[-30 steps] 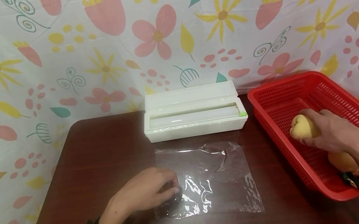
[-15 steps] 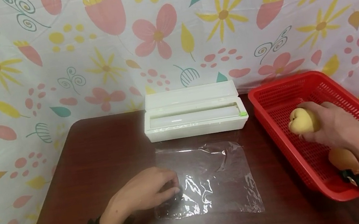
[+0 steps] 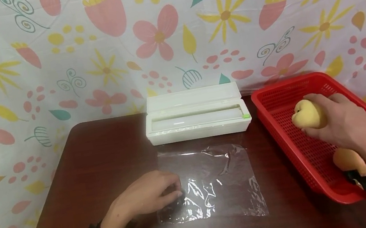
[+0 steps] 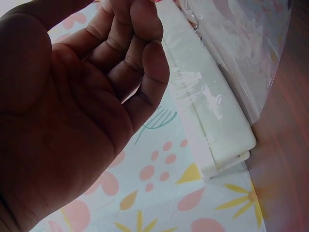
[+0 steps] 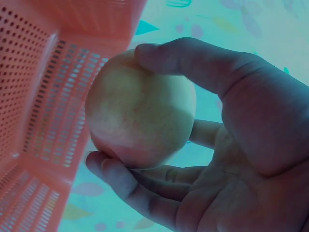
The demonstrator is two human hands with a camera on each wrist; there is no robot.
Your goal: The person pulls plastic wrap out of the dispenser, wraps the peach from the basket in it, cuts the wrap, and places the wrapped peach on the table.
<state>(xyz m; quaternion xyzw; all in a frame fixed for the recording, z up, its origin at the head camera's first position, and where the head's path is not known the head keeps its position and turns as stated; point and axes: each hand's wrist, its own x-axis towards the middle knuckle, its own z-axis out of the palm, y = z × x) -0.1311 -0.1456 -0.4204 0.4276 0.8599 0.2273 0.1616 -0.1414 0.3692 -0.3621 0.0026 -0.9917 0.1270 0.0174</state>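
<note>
My right hand (image 3: 345, 121) holds a yellow peach (image 3: 307, 115) over the red basket (image 3: 292, 147). In the right wrist view, the thumb lies on one side of the peach (image 5: 140, 106) and the fingers on the other; a reddish blush shows on its skin. A second, orange-coloured fruit (image 3: 347, 160) lies in the basket, partly hidden by my right wrist. My left hand (image 3: 149, 194) rests with loosely curled fingers at the left edge of a clear plastic film sheet (image 3: 213, 172). The left wrist view shows nothing in its palm.
Behind the film stands a white cling film dispenser (image 3: 200, 132), lid raised, with a roll inside and a small green cutter slider (image 3: 246, 116) at its right end. A flowered curtain (image 3: 107, 82) hangs behind the dark wooden table (image 3: 103, 153).
My right hand has raised the peach up from the basket floor, a little farther away from me. More of the second fruit shows. The left hand and the film have stayed put.
</note>
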